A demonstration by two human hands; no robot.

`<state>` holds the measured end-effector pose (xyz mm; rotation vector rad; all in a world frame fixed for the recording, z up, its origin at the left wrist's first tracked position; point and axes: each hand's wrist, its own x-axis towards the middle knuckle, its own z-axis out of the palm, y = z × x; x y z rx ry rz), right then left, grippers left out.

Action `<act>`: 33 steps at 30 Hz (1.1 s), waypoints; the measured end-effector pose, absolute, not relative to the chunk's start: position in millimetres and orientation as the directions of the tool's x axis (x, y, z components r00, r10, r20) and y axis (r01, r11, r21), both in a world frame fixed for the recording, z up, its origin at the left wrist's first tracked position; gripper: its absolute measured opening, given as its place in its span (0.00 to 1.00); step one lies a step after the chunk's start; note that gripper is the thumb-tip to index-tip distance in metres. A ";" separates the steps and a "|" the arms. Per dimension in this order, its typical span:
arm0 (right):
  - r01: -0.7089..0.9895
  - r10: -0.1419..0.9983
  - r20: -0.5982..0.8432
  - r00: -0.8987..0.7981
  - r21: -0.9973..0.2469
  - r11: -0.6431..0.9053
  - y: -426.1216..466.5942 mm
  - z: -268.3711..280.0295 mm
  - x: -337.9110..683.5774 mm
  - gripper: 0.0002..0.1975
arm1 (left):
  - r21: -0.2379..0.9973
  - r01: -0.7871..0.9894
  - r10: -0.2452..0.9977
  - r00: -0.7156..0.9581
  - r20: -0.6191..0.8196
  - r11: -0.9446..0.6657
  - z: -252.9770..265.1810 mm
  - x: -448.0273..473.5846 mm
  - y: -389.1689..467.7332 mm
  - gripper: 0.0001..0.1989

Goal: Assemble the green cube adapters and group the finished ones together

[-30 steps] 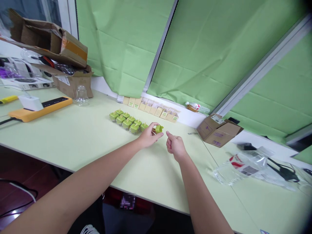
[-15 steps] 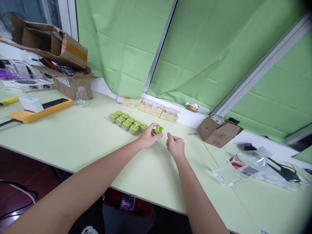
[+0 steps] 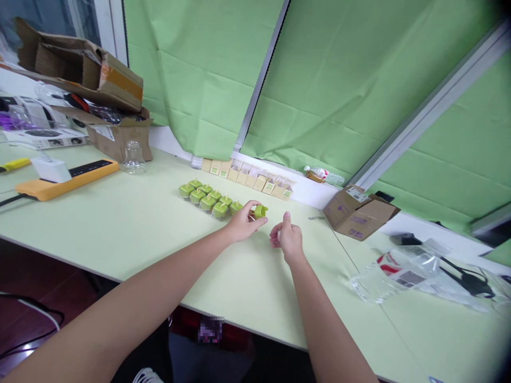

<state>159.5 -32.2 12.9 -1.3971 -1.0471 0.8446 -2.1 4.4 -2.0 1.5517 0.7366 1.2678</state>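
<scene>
My left hand (image 3: 243, 221) pinches a small green lid (image 3: 261, 211), tipped on its side, between thumb and fingers just above the table. Just left of it, small clear containers with green lids (image 3: 207, 203) and pale loops on top stand in two rows. My right hand (image 3: 288, 238) hovers a short way to the right of the held lid, its thumb raised and its fingers loosely apart. Nothing can be made out in that hand, though its palm is partly hidden.
Small cardboard boxes (image 3: 251, 178) line the wall. A brown carton (image 3: 359, 214) and a large clear plastic bottle (image 3: 399, 271) are at right. Leftward are a glass jar (image 3: 134, 159), an orange power strip (image 3: 85, 178) and stacked cartons (image 3: 83, 69). Green curtains (image 3: 199, 69) hang behind.
My right hand's thumb has lifted and its fingers have loosened from a closed curl. My left hand stays in place with the green lid.
</scene>
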 end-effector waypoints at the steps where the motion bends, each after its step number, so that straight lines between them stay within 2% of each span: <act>1: 0.143 0.934 0.057 0.353 -0.990 0.007 -33.1 14.7 159.0 0.28 | 0.929 -0.114 0.887 0.276 0.369 -0.352 -2.0 -2.1 4.5 0.22; 4: 0.171 0.927 0.032 0.374 -0.985 -0.035 -35.3 19.2 157.1 0.30 | 0.932 -0.105 0.888 0.281 0.364 -0.348 -1.7 -2.5 4.2 0.21; 7: 0.125 0.922 0.006 0.386 -0.991 -0.046 -35.6 21.6 156.3 0.26 | 0.934 -0.097 0.890 0.285 0.357 -0.343 -1.3 -3.0 3.6 0.21; 14: -0.206 0.927 -0.100 0.361 -0.978 -0.025 -28.5 23.3 164.6 0.17 | 0.939 -0.114 0.896 0.283 0.343 -0.323 -0.6 -3.3 2.9 0.22; 21: -0.341 0.831 -0.188 0.523 -0.940 0.002 -32.1 30.5 169.2 0.20 | 0.934 -0.104 0.889 0.287 0.356 -0.340 -2.5 -3.3 4.1 0.21; 24: -0.317 0.835 -0.180 0.521 -0.948 -0.007 -33.3 33.1 164.4 0.23 | 0.931 -0.092 0.887 0.283 0.364 -0.353 -3.6 -2.9 4.7 0.21; 28: -0.203 0.905 -0.119 0.409 -0.979 -0.037 -31.9 28.9 153.8 0.25 | 0.930 -0.081 0.887 0.283 0.365 -0.358 -3.9 -2.5 5.0 0.22; 30: -0.076 0.929 -0.049 0.366 -0.997 -0.023 -31.4 23.2 150.5 0.26 | 0.930 -0.076 0.886 0.284 0.367 -0.360 -3.5 -2.8 4.9 0.22; 33: 0.239 0.911 0.151 0.384 -0.969 0.061 -32.3 14.7 151.8 0.26 | 0.926 -0.066 0.884 0.279 0.376 -0.373 -3.0 -3.4 4.7 0.22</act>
